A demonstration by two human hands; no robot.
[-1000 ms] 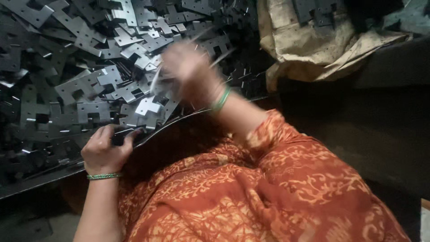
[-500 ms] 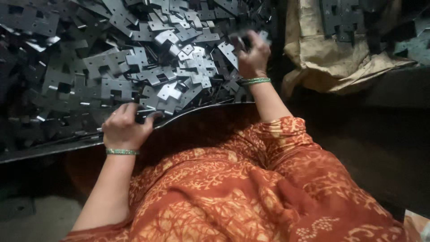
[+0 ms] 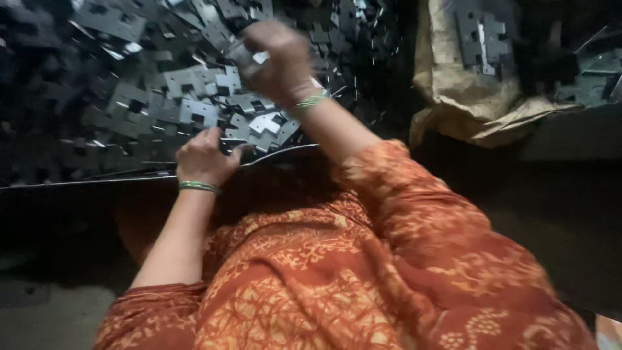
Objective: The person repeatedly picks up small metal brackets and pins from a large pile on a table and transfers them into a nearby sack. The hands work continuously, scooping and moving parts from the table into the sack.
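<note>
Fingers of the left hand [image 3: 202, 157] curl onto stamped metal plates [image 3: 194, 110] at the pile's near edge; the right hand [image 3: 280, 61] (blurred, grip unclear) hovers farther in, sorting.

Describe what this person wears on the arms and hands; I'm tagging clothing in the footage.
Both hands are bare, no gloves. The left hand has a thin green bangle at the wrist; the right hand has a similar green bangle. Short rust-orange sleeves with a pale yellow floral print cover the upper arms; the forearms are uncovered.
</note>
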